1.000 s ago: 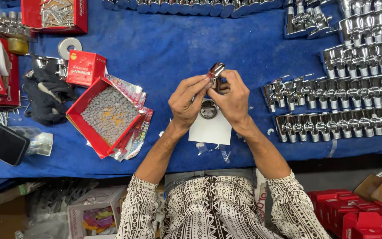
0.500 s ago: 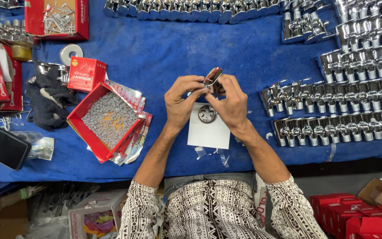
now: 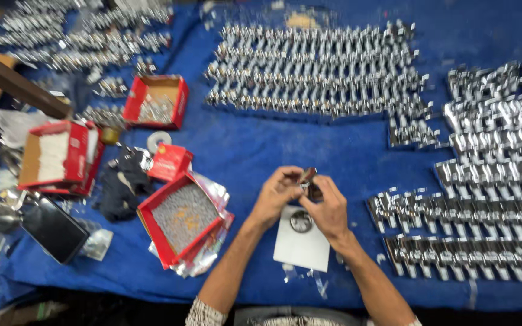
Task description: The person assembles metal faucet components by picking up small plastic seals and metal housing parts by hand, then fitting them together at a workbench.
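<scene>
Since a second ago our view tilts up the table (image 3: 261,151), yet both grips, left hand (image 3: 276,196) and right hand (image 3: 328,211), stay pinched on the small metal fitting (image 3: 308,181) above the white card (image 3: 300,247), so assembly continues.

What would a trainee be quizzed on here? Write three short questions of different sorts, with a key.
1. True or false: both hands hold one small metal part.
2. What lies on the white card under the hands? A) a metal ring B) a black cloth C) a phone
3. Fill in: the open box of small screws is coloured ____.

Key: 1 true; 2 A; 3 red.
</scene>
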